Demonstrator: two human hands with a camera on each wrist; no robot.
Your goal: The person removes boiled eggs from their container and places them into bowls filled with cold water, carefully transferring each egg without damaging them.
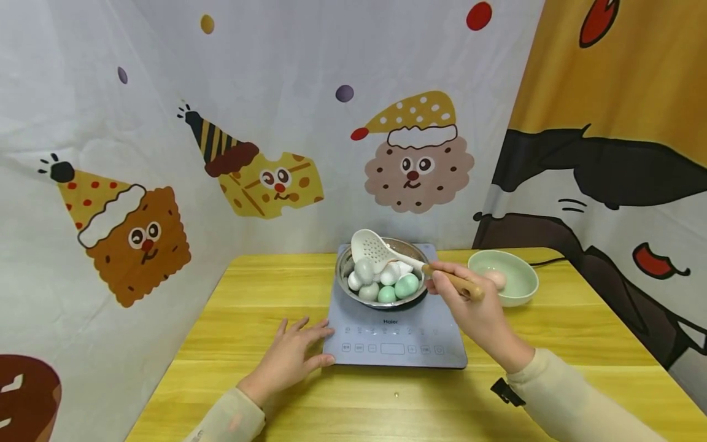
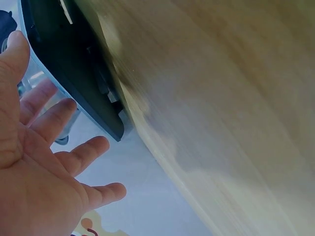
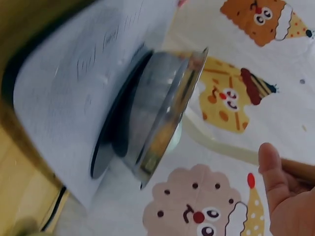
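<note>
My right hand (image 1: 472,304) grips the wooden handle (image 1: 461,286) of a white slotted skimmer (image 1: 371,248). Its perforated head is tilted over a steel bowl (image 1: 343,288), right at the eggs. Several white, grey and pale green eggs (image 1: 407,285) fill the bowl, which stands on a flat induction cooker (image 1: 386,325). In the right wrist view the bowl (image 3: 162,98) appears side-on, with the thumb along the handle. My left hand (image 1: 293,353) has its fingers spread at the cooker's left edge; the left wrist view shows that hand (image 2: 44,157) with straight fingers and nothing held.
To the right of the cooker, a pale green bowl (image 1: 521,279) holds one pinkish egg (image 1: 496,279). A black cord (image 1: 547,261) runs behind it. The yellow wooden table (image 1: 265,288) meets a cartoon-printed curtain (image 1: 276,73) at the back.
</note>
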